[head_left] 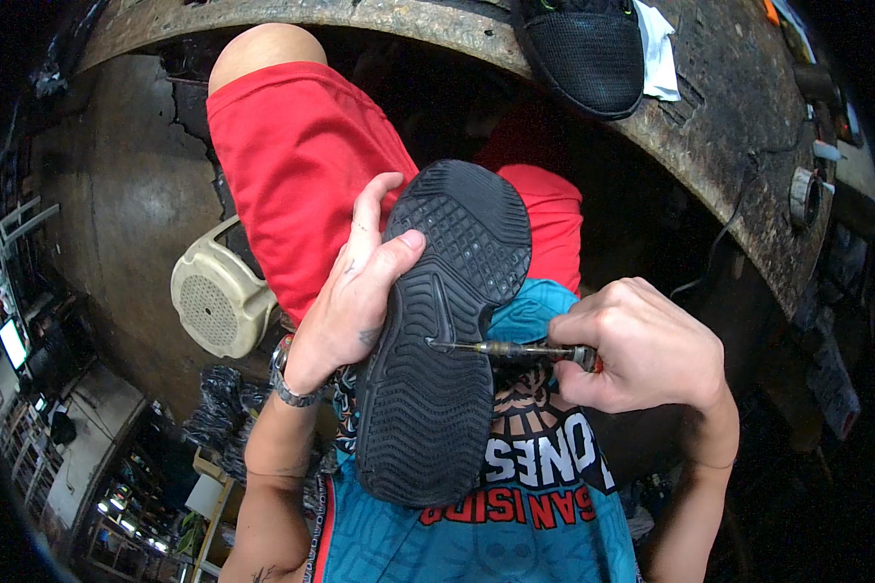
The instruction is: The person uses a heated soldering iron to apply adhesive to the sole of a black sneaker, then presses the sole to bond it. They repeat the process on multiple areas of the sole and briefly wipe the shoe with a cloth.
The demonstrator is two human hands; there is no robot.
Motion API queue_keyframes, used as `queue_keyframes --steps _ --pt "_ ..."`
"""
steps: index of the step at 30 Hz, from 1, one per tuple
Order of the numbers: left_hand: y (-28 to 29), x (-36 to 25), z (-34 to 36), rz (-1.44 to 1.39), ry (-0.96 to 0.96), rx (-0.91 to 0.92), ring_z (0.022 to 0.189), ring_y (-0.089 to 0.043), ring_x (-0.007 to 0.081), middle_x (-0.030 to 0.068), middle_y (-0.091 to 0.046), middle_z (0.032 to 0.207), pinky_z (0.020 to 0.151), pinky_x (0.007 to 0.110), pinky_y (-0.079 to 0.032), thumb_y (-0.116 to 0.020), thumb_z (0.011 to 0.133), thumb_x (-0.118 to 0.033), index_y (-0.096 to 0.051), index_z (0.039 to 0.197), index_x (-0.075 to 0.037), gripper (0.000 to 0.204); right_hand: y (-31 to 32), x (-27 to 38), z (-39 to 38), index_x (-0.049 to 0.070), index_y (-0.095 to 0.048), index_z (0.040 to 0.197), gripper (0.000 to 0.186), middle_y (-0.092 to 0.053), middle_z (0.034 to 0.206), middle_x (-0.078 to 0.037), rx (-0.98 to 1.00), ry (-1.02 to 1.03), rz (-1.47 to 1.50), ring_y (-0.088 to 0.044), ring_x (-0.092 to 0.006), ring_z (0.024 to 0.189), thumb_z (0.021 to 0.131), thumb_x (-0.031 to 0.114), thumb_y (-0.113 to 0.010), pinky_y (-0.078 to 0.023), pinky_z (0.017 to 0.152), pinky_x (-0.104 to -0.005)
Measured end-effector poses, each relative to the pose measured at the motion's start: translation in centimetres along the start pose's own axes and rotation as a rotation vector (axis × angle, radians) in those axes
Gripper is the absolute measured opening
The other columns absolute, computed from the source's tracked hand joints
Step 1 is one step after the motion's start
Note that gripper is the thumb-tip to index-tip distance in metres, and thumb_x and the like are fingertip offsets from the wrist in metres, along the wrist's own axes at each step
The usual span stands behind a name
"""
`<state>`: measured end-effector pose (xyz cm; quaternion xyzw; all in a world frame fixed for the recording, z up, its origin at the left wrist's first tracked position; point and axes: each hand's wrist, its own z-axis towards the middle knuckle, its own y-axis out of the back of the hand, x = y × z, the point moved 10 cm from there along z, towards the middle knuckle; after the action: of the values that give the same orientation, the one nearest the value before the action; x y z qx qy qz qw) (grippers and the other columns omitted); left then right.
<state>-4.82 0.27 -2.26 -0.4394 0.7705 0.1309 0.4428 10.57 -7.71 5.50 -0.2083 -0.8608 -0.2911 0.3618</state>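
Observation:
A black rubber shoe sole faces up over my lap, its tread showing a grid at the upper part and wavy ridges below. My left hand is closed round the sole's left edge, thumb pressed on the tread. In my right hand is a thin metal tool with a dark grip, held level from the right; its tip meets the ridged tread near the middle of the sole. Whether the tip has entered the rubber I cannot tell. Whatever is under the sole is hidden.
A worn bench curves along the top and right, bearing a black mesh shoe, white cloth, a tape-like roll and a cord. A beige plastic stool stands left; dark plastic bags lie below it.

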Motion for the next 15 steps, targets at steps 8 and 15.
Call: queue_keyframes --steps 8,15 --pt "-0.4 -0.3 -0.1 -0.02 -0.017 0.011 0.126 -0.053 0.023 0.0219 -0.053 0.139 0.11 0.034 -0.039 -0.049 0.103 -0.026 -0.021 0.157 0.001 0.067 1.7 1.2 -1.0 0.001 -0.059 0.067 0.021 -0.056 0.058 -0.013 -0.131 -0.037 -0.194 -0.061 -0.0338 0.054 0.071 0.017 -0.07 -0.048 0.053 -0.0416" --pt "-0.4 -0.2 -0.1 -0.044 0.01 0.009 0.121 -0.056 0.0218 0.021 -0.055 0.136 0.107 0.033 -0.042 -0.05 0.103 -0.025 -0.021 0.157 0.001 0.067 1.8 2.1 -2.0 0.003 -0.063 0.072 0.023 -0.061 0.064 -0.015 -0.148 -0.139 -0.333 -0.064 -0.0343 0.056 0.079 0.024 -0.069 -0.052 0.056 -0.0437"
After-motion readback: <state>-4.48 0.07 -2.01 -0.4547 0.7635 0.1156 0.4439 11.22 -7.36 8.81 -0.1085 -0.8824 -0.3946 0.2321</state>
